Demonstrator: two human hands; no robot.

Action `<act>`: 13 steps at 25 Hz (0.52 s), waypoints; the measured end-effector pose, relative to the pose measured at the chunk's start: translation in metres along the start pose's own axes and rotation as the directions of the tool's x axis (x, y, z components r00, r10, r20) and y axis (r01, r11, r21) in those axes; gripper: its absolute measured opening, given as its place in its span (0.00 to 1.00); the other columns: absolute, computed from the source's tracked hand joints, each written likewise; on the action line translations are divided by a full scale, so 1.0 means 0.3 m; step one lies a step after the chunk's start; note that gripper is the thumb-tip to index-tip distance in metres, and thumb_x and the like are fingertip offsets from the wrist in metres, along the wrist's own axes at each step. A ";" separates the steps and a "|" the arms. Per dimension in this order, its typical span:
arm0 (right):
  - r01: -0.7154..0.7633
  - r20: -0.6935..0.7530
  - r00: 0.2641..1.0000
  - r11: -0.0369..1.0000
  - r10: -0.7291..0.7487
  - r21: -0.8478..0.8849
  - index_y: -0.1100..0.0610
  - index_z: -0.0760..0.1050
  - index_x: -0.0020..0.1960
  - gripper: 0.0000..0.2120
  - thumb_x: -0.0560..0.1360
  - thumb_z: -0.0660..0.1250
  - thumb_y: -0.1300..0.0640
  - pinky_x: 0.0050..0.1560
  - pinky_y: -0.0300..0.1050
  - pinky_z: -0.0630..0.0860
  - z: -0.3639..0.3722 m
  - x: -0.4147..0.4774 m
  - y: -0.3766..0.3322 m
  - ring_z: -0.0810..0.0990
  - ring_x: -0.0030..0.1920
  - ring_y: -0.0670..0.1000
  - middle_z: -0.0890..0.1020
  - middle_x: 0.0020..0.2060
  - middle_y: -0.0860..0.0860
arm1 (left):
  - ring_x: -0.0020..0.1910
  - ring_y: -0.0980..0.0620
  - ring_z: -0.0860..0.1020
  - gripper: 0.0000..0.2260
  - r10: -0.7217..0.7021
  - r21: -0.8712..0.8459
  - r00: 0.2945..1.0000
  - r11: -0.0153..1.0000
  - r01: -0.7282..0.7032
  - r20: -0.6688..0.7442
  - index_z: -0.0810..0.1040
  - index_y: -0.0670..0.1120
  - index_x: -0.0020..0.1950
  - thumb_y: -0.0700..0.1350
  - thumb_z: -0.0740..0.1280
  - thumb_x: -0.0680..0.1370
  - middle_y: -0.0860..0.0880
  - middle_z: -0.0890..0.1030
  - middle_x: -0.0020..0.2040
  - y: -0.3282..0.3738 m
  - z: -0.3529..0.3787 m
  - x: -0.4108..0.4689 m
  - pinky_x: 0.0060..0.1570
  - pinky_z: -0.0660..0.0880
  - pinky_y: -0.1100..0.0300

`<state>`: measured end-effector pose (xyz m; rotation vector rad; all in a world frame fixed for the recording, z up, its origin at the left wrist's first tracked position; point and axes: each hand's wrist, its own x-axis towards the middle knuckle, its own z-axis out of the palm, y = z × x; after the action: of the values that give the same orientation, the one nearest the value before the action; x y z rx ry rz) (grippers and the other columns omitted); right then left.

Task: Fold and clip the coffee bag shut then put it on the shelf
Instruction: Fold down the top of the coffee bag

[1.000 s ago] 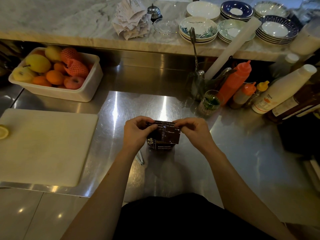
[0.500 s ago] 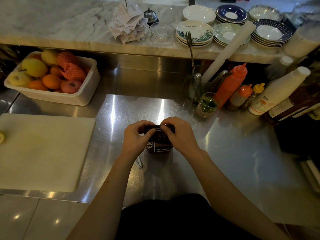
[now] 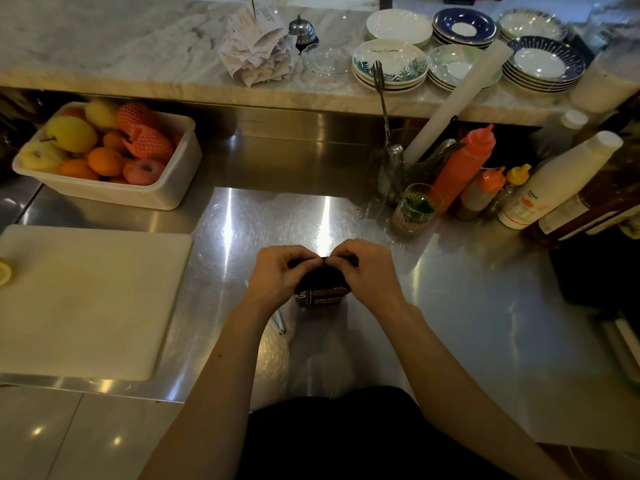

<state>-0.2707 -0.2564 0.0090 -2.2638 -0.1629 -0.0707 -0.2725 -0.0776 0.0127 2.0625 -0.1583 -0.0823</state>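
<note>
A small dark brown coffee bag (image 3: 322, 292) with white lettering stands upright on the steel counter in front of me. My left hand (image 3: 277, 273) pinches the left part of its folded top. My right hand (image 3: 367, 271) pinches the right part, and the fingertips of both hands meet over the middle of the fold. Most of the bag's top is hidden by my fingers. A thin metal clip-like object (image 3: 278, 322) lies on the counter just under my left wrist.
A white cutting board (image 3: 83, 299) lies at the left. A white tub of fruit (image 3: 173, 188) stands at the back left. Sauce bottles (image 3: 464, 168), a small glass (image 3: 414, 209) and a utensil holder crowd the back right. The marble ledge (image 3: 138, 46) behind holds stacked plates (image 3: 391, 64).
The bag's top flap, spread wide between my hands a second ago, has been folded down. Both hands have closed in together over the bag's top.
</note>
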 end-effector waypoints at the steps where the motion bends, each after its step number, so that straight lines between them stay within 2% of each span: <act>1: -0.015 -0.008 1.000 1.000 0.015 0.012 0.54 0.82 0.43 0.02 0.72 0.73 0.55 0.44 0.40 0.78 -0.005 -0.002 0.002 0.80 0.39 0.46 0.84 0.38 0.48 | 0.43 0.60 0.82 0.04 0.004 0.008 1.000 1.000 -0.004 0.013 0.85 0.46 0.47 0.41 0.71 0.75 0.54 0.84 0.40 0.001 -0.003 -0.001 0.45 0.77 0.69; 3: -0.035 -0.027 0.999 0.999 0.036 0.023 0.54 0.82 0.42 0.03 0.71 0.74 0.54 0.41 0.31 0.73 -0.010 -0.006 0.007 0.79 0.37 0.43 0.84 0.37 0.47 | 0.43 0.59 0.82 0.04 0.013 0.039 1.000 0.999 -0.013 0.015 0.85 0.46 0.48 0.41 0.70 0.75 0.52 0.85 0.41 -0.002 -0.005 -0.007 0.45 0.77 0.69; 5: -0.032 -0.026 0.999 0.999 0.033 0.018 0.54 0.83 0.42 0.02 0.71 0.73 0.56 0.40 0.26 0.71 -0.014 -0.007 0.011 0.78 0.37 0.43 0.84 0.37 0.48 | 0.42 0.55 0.83 0.04 0.023 0.073 0.999 0.997 -0.021 -0.025 0.85 0.47 0.47 0.42 0.72 0.75 0.50 0.86 0.41 -0.010 -0.003 -0.015 0.46 0.78 0.63; 8: 0.002 0.004 1.000 1.000 -0.002 0.019 0.56 0.83 0.45 0.03 0.74 0.70 0.61 0.43 0.26 0.71 -0.023 -0.002 0.019 0.80 0.40 0.44 0.85 0.40 0.51 | 0.42 0.54 0.83 0.03 0.011 0.089 0.998 0.996 -0.005 -0.068 0.86 0.47 0.46 0.43 0.72 0.74 0.51 0.85 0.39 -0.009 -0.011 -0.013 0.46 0.80 0.56; 11: 0.014 0.001 1.000 0.999 -0.014 0.034 0.58 0.83 0.47 0.06 0.75 0.68 0.64 0.45 0.25 0.72 -0.037 -0.005 0.029 0.80 0.41 0.44 0.86 0.42 0.52 | 0.43 0.54 0.83 0.04 0.016 0.102 1.000 0.995 -0.014 -0.019 0.85 0.48 0.46 0.43 0.71 0.75 0.53 0.84 0.39 -0.006 -0.019 -0.005 0.49 0.80 0.50; 13: -0.008 -0.027 1.000 0.998 0.010 0.068 0.58 0.84 0.46 0.05 0.74 0.69 0.64 0.45 0.24 0.73 -0.042 -0.007 0.037 0.80 0.40 0.43 0.86 0.41 0.52 | 0.44 0.54 0.83 0.04 -0.011 0.102 0.999 0.995 0.015 -0.043 0.85 0.52 0.45 0.49 0.71 0.73 0.56 0.85 0.39 -0.016 -0.021 -0.008 0.49 0.80 0.47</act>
<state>-0.2712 -0.2733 0.0086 -2.1947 -0.1385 -0.0905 -0.2737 -0.0693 0.0114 2.1658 -0.1247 -0.0390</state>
